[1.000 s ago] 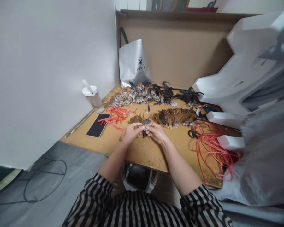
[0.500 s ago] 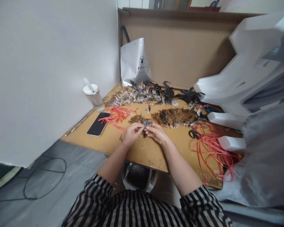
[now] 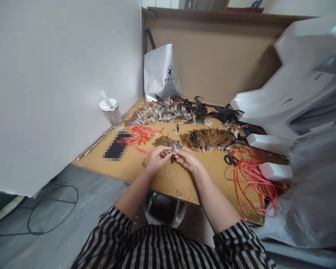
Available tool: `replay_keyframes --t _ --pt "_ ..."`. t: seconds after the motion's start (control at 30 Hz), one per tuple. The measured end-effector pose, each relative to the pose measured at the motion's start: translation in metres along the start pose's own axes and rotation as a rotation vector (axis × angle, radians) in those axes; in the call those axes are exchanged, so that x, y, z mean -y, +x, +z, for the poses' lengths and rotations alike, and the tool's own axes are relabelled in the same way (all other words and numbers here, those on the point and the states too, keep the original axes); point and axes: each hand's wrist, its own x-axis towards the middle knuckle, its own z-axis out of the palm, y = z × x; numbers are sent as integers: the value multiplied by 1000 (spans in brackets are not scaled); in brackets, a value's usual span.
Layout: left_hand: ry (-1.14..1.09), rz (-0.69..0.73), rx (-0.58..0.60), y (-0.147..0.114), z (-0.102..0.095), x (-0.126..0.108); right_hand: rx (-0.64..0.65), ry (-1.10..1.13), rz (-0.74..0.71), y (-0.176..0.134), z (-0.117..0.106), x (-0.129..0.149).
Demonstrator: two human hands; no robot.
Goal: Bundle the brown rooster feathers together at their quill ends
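Note:
Both hands meet over the middle of the table (image 3: 170, 183), fingertips close together. My left hand (image 3: 157, 158) pinches at the base of a small feather bunch (image 3: 174, 146), grey and brown. My right hand (image 3: 188, 158) is closed on the same bunch from the other side. Fingers hide most of the quill ends, and a dark tip pokes out below them. Just beyond my hands lie loose brown feathers (image 3: 161, 141). A row of brown and black feathers (image 3: 210, 139) stretches to the right.
Mottled feathers (image 3: 168, 110) lie along the back, before a silver bag (image 3: 158, 74). On the left are red strips (image 3: 142, 133), a blurred-out phone (image 3: 117, 147) and a lidded cup (image 3: 112, 112). More red strips (image 3: 250, 175), black-handled scissors (image 3: 230, 160) and white foam (image 3: 277, 172) occupy the right.
My hands stay in nearly the same place, with slight finger movement at the feather bunch. The view has shifted slightly.

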Motion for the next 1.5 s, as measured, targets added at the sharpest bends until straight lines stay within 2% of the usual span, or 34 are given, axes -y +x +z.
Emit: replay_keyframes --t 0.2,0.43,0.63,0.87,0.97,1.03,1.13,1.27,1.5 --pt "117 91 46 0 -3 -5 -12 -18 25 0 0 -1" --pt "238 227 -30 -1 -7 -7 -5 -29 55 -1 -2 -1" --pt "443 425 84 -6 -5 -8 56 -10 84 -3 -2 -1" --pt "427 415 80 -5 -3 -7 67 -9 74 -2 -7 0" --pt "323 349 43 -4 -2 -10 50 -21 43 -2 -5 1" --pt "212 256 -12 -4 0 -12 19 -27 7 -3 -1 2" --pt "18 33 -56 -3 2 -11 -60 -61 -65 -3 4 2" --pt "-209 -269 -11 -2 7 -5 -141 -140 -165 -2 7 0" --pt "-321 -437 35 1 7 1 -119 -263 -175 -4 9 -3"
